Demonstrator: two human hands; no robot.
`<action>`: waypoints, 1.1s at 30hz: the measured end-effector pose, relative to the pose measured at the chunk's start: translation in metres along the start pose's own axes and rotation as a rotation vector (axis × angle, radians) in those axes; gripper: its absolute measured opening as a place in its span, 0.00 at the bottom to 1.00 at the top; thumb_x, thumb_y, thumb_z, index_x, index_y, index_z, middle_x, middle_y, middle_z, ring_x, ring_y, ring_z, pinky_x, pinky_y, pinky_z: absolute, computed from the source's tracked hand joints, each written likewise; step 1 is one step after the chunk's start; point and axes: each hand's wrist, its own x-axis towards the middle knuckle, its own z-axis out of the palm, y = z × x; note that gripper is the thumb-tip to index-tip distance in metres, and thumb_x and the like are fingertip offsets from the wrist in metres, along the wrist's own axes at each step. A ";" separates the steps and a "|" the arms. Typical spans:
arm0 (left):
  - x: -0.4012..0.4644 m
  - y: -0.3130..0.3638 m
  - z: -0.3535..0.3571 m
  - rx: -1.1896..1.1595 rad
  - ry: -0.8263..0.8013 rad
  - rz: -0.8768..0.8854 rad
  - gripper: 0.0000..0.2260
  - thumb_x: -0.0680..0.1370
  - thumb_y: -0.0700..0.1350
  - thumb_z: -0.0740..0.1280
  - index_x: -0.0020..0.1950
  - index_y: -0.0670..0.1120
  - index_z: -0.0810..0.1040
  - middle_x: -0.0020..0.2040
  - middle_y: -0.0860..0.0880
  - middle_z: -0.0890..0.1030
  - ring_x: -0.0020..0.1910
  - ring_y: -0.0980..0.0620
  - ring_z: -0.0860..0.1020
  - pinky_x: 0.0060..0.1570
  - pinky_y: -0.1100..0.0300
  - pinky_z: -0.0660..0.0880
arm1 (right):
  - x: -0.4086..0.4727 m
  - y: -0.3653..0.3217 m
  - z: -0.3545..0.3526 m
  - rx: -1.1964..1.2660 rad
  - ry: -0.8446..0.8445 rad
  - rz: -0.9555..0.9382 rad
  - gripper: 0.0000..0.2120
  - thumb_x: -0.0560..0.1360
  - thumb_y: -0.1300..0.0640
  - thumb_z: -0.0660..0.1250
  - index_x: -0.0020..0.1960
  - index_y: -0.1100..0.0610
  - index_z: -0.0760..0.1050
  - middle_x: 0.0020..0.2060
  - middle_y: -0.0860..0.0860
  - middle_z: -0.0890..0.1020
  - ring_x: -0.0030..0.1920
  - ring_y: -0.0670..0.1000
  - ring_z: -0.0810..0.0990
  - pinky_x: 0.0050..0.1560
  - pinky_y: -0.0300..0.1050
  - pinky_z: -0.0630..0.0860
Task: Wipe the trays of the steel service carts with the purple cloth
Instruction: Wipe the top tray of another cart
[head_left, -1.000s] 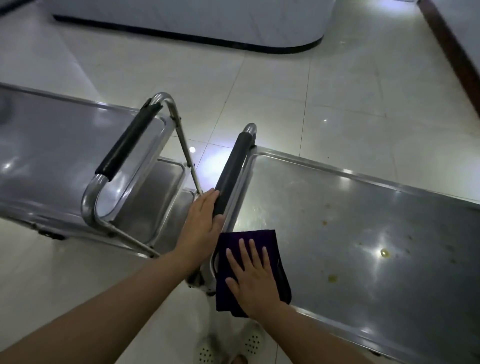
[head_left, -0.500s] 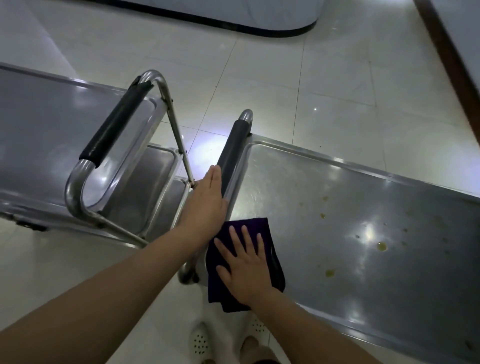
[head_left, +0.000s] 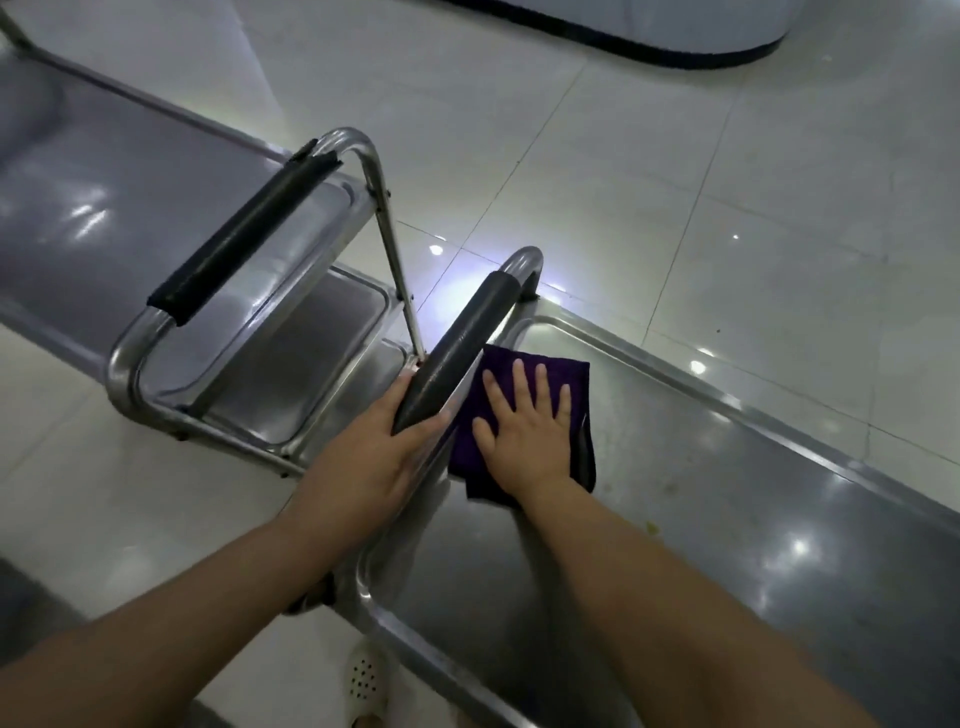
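My right hand lies flat with spread fingers on the folded purple cloth, pressing it onto the top tray of the right steel cart near its handle end. My left hand grips the lower end of that cart's black-padded handle, fingers curled round the bar. A second steel cart stands to the left, its own black-padded handle facing mine and its lower tray visible beneath.
Small yellowish stains dot the right tray beside my forearm. Glossy white floor tiles spread beyond the carts. A white counter with a dark base curves at the far top. My white perforated shoe shows below.
My right hand has slid the cloth away from me along the tray's handle end. My left hand went from resting against the handle to gripping it. The view shifted to the right.
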 end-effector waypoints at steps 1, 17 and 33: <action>0.000 0.000 -0.001 0.033 -0.001 0.006 0.20 0.79 0.56 0.51 0.66 0.56 0.75 0.74 0.40 0.64 0.59 0.40 0.78 0.47 0.52 0.78 | 0.010 0.007 -0.004 0.001 -0.002 -0.006 0.29 0.80 0.38 0.44 0.78 0.42 0.41 0.79 0.52 0.43 0.77 0.57 0.36 0.73 0.62 0.33; -0.006 0.005 0.016 -0.017 0.033 -0.039 0.18 0.76 0.42 0.68 0.64 0.56 0.77 0.75 0.44 0.62 0.66 0.41 0.71 0.61 0.49 0.69 | 0.021 0.051 -0.018 0.010 0.029 0.228 0.29 0.80 0.39 0.42 0.78 0.45 0.39 0.78 0.53 0.42 0.77 0.58 0.36 0.74 0.63 0.36; -0.027 0.021 0.016 0.411 0.076 0.236 0.23 0.78 0.38 0.62 0.73 0.43 0.64 0.77 0.39 0.54 0.77 0.43 0.52 0.73 0.50 0.54 | -0.187 -0.074 0.052 0.085 0.052 0.170 0.30 0.76 0.40 0.49 0.76 0.49 0.59 0.75 0.57 0.63 0.75 0.63 0.57 0.71 0.65 0.50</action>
